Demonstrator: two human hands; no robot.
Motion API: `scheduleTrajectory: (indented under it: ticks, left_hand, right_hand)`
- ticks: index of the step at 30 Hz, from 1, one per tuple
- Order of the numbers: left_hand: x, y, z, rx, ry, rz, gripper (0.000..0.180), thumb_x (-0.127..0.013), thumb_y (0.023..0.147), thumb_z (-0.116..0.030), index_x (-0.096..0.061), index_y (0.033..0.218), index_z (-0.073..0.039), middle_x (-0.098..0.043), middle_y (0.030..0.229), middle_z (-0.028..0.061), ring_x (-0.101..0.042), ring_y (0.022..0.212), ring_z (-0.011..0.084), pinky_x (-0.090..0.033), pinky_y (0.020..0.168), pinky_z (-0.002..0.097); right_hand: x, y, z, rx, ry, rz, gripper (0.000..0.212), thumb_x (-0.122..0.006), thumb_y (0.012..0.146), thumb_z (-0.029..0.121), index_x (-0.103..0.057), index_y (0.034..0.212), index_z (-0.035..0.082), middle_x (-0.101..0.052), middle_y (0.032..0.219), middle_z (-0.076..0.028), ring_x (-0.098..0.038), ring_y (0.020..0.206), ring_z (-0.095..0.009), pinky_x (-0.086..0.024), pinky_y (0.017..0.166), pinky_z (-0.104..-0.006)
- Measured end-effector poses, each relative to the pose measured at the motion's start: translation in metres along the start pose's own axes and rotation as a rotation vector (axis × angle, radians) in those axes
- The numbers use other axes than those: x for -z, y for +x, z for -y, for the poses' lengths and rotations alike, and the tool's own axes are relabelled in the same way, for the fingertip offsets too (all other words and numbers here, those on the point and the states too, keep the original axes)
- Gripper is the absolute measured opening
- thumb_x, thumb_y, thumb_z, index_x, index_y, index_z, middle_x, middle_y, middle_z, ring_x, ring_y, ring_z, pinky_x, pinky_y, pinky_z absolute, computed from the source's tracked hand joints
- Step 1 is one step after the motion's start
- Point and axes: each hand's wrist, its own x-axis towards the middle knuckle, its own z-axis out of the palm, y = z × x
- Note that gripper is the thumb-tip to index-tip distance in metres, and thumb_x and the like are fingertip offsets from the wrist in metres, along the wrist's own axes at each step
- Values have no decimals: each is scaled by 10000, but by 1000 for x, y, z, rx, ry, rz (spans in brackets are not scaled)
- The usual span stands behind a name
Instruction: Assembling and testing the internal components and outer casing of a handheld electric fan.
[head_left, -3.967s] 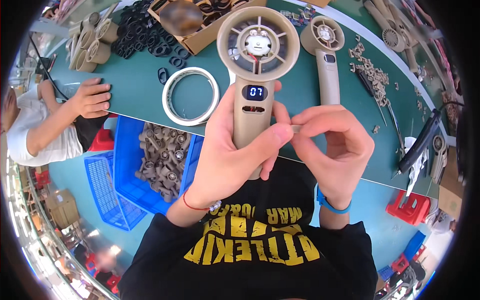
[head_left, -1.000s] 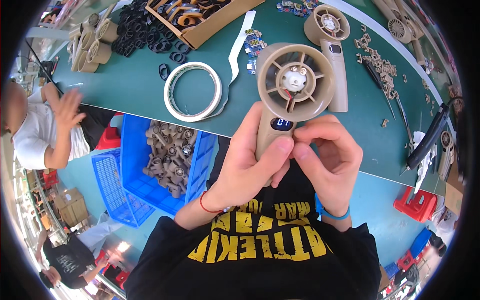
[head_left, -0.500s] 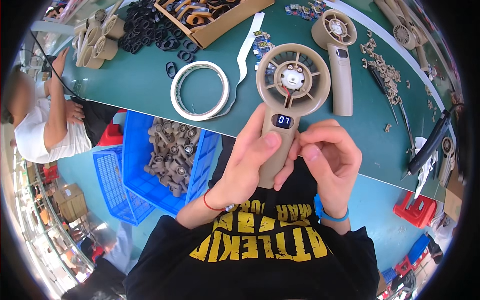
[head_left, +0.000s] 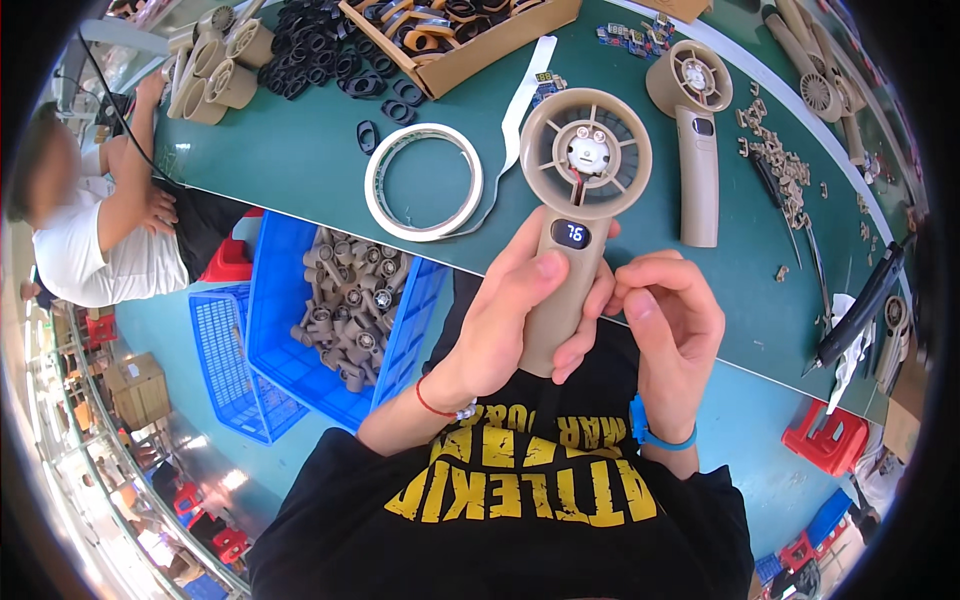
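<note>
My left hand (head_left: 515, 310) is wrapped round the handle of a beige handheld fan (head_left: 560, 330), its thumb lying on the front below a small lit display (head_left: 571, 234). The fan is held upright, its round head up, with the white motor hub and red wire showing inside the ring. Just right of the handle is my right hand (head_left: 670, 310), its fingers curled and thumb drawn close to the fingertips. Whether a small thing sits in that pinch I cannot make out. A second beige fan (head_left: 697, 180) lies on the green table behind it.
On the green table (head_left: 290, 180) are a tape roll (head_left: 378, 180), black oval rings (head_left: 368, 137), a carton (head_left: 470, 65), circuit boards (head_left: 640, 38), small beige parts (head_left: 790, 180) and a black electric screwdriver (head_left: 862, 305). A blue crate (head_left: 270, 300) holds fan parts. A person (head_left: 110, 220) sits at left.
The digits on the fan's display are different. My view has shifted slightly, so the table things appear further right. Both hands keep nearly the same pose.
</note>
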Motion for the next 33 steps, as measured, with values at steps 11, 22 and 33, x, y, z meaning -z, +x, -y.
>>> scheduleTrajectory:
  ticks: [11, 22, 33]
  left_hand:
    - [-7, 16, 17, -149, -22, 120, 795, -467, 919, -534, -149, 1469, -57, -222, 1502, 111, -315, 1339, 223, -278, 1093, 389]
    - [6, 54, -19, -186, -710, 86, 632, -295, 968, -472, -284, 1431, -42, -406, 1400, 165, -367, 1302, 329, -257, 1101, 481]
    - [-2, 72, -18, -231, -653, 123, 624, -252, 968, -478, -348, 1393, -31, -403, 1411, 184, -316, 1350, 354, -271, 1106, 490]
  right_hand:
    - [-20, 6, 13, 203, -990, 7, 575, -679, 787, 62, -427, 1301, 6, -452, 1291, -201, -608, 971, -339, -508, 729, -344]
    - [-26, 11, 6, 165, -1003, 4, 408, -574, 893, 91, -444, 1258, -38, -593, 1092, -245, -625, 966, -355, -473, 822, -385]
    - [-27, 26, -3, 275, -1039, -46, 346, -565, 896, 69, -486, 1214, -41, -612, 1041, -210, -642, 825, -306, -494, 734, -360]
